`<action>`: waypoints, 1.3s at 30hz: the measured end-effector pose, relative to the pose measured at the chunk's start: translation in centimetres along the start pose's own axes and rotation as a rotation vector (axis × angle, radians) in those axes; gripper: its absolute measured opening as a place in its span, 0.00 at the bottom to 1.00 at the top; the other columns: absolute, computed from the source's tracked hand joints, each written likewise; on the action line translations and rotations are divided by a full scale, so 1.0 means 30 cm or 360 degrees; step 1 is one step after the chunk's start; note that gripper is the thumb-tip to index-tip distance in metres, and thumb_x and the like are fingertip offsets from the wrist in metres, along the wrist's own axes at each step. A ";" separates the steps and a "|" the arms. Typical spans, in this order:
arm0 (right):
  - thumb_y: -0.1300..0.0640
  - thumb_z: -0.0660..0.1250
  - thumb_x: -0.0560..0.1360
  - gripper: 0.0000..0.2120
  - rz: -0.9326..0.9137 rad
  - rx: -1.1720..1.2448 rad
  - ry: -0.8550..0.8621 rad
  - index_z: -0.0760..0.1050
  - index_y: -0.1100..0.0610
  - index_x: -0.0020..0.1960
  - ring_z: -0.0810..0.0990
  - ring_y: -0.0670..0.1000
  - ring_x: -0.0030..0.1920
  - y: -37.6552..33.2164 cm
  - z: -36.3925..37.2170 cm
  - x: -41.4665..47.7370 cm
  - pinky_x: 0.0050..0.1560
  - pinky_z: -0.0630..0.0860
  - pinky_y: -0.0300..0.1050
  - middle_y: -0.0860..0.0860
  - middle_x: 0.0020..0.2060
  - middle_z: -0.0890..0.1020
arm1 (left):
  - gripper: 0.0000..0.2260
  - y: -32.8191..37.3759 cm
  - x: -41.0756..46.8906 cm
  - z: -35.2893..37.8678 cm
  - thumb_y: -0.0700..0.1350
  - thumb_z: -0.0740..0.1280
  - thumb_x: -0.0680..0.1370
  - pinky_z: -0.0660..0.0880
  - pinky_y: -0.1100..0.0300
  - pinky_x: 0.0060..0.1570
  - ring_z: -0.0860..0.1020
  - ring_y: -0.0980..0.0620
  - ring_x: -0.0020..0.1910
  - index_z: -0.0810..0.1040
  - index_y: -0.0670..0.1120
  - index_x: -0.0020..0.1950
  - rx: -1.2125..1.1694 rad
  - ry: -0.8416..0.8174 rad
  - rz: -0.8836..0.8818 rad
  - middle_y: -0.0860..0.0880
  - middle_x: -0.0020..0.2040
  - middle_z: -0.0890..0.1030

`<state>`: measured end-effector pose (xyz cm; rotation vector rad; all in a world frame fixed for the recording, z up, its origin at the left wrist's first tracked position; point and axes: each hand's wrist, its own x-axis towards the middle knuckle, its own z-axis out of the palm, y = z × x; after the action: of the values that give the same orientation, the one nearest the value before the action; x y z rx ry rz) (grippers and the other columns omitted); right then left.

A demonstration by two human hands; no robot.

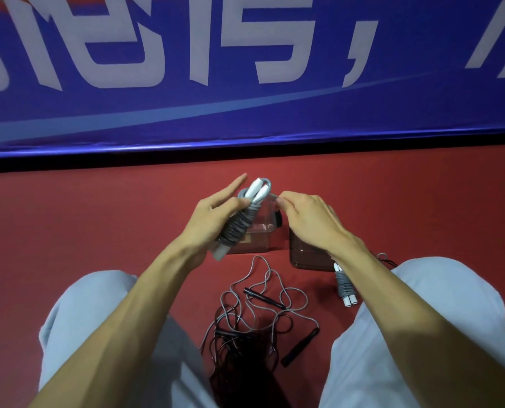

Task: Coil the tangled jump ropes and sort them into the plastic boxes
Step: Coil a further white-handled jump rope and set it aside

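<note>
My left hand [213, 216] grips a coiled grey jump rope with white handles [239, 222], its index finger pointing out straight. My right hand [310, 219] pinches the grey cord end near the bundle's top. Both hands hover over two clear plastic boxes: the left box [260, 231] is partly behind the bundle, the right box [307, 257] sits under my right wrist. A second coiled grey rope with white handles [344, 287] lies on the floor beside my right forearm. A tangle of grey and black ropes with black handles [254, 322] lies between my knees.
I sit on a red floor [98, 219] with my knees in light grey trousers [77, 319] on either side of the tangle. A blue banner with white lettering [245, 83] runs along the wall just beyond the boxes.
</note>
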<state>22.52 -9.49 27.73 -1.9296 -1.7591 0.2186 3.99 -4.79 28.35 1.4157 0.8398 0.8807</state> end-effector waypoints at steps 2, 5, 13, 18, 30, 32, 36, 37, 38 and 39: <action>0.53 0.56 0.83 0.10 -0.0099 0.0092 -0.0089 0.67 0.53 0.43 0.78 0.60 0.44 0.006 0.006 -0.001 0.41 0.71 0.52 0.47 0.35 0.74 | 0.15 0.004 0.003 0.000 0.42 0.64 0.78 0.76 0.61 0.35 0.80 0.56 0.40 0.81 0.55 0.61 -0.0154 0.0015 -0.0107 0.56 0.47 0.84; 0.51 0.56 0.83 0.16 0.0061 0.0192 -0.0221 0.71 0.57 0.40 0.81 0.58 0.32 0.010 0.000 -0.011 0.37 0.77 0.48 0.46 0.25 0.74 | 0.12 0.008 0.012 -0.009 0.45 0.64 0.78 0.75 0.55 0.42 0.78 0.50 0.37 0.83 0.54 0.57 -0.0259 0.0071 -0.0245 0.50 0.43 0.83; 0.43 0.53 0.82 0.25 0.0054 0.0025 -0.0020 0.68 0.55 0.31 0.71 0.59 0.39 -0.038 0.002 -0.007 0.41 0.68 0.50 0.56 0.31 0.74 | 0.09 -0.006 0.017 -0.017 0.43 0.69 0.78 0.75 0.63 0.38 0.77 0.57 0.36 0.86 0.56 0.44 -0.0155 0.0263 -0.0067 0.54 0.40 0.82; 0.49 0.50 0.83 0.16 -0.0206 -0.0095 -0.0254 0.76 0.51 0.50 0.78 0.59 0.48 -0.048 0.007 -0.029 0.48 0.73 0.52 0.51 0.42 0.80 | 0.05 -0.047 0.027 -0.051 0.52 0.71 0.76 0.72 0.55 0.38 0.74 0.53 0.35 0.83 0.64 0.47 0.0351 0.0314 0.0230 0.52 0.34 0.78; 0.54 0.64 0.79 0.07 -0.0959 -0.0437 -0.0126 0.79 0.56 0.51 0.80 0.56 0.44 -0.080 0.004 -0.060 0.35 0.68 0.46 0.51 0.43 0.79 | 0.18 -0.050 0.011 -0.045 0.61 0.72 0.72 0.65 0.57 0.39 0.77 0.49 0.48 0.78 0.62 0.61 0.1941 -0.0232 0.0137 0.56 0.46 0.81; 0.57 0.68 0.76 0.03 -0.0930 -0.0319 -0.0039 0.79 0.55 0.48 0.80 0.55 0.42 -0.062 0.022 -0.048 0.33 0.69 0.45 0.50 0.41 0.79 | 0.11 -0.054 0.001 -0.034 0.59 0.72 0.72 0.66 0.56 0.36 0.74 0.51 0.41 0.80 0.60 0.54 0.1959 -0.0467 0.0170 0.55 0.38 0.78; 0.57 0.69 0.73 0.03 -0.0618 0.0057 0.0098 0.81 0.55 0.43 0.80 0.52 0.40 -0.029 0.046 -0.015 0.39 0.76 0.49 0.48 0.38 0.82 | 0.13 -0.073 0.001 -0.022 0.65 0.72 0.68 0.69 0.55 0.36 0.71 0.54 0.33 0.78 0.57 0.41 0.1873 -0.0547 0.0186 0.49 0.36 0.78; 0.57 0.69 0.73 0.04 -0.0523 0.0171 0.0120 0.82 0.55 0.41 0.80 0.50 0.39 -0.022 0.049 -0.008 0.41 0.77 0.48 0.48 0.36 0.83 | 0.18 -0.071 -0.002 -0.017 0.69 0.70 0.66 0.68 0.55 0.35 0.70 0.54 0.31 0.79 0.57 0.42 0.1813 -0.0536 0.0164 0.48 0.34 0.77; 0.57 0.70 0.73 0.04 -0.0419 0.0281 0.0127 0.83 0.55 0.41 0.80 0.48 0.38 -0.014 0.048 -0.001 0.43 0.76 0.46 0.48 0.36 0.84 | 0.22 -0.066 -0.007 -0.008 0.73 0.68 0.63 0.69 0.54 0.35 0.69 0.54 0.30 0.81 0.57 0.43 0.1738 -0.0512 0.0142 0.47 0.32 0.76; 0.58 0.70 0.73 0.04 -0.0317 0.0370 0.0118 0.83 0.55 0.41 0.80 0.47 0.39 -0.007 0.043 0.003 0.44 0.75 0.41 0.48 0.36 0.84 | 0.25 -0.063 -0.010 -0.001 0.76 0.67 0.60 0.70 0.53 0.35 0.70 0.53 0.30 0.82 0.58 0.43 0.1654 -0.0478 0.0133 0.47 0.31 0.76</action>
<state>21.78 -9.05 26.76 -1.5700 -1.7776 0.2640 3.85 -4.98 26.45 2.4154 1.0588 0.2257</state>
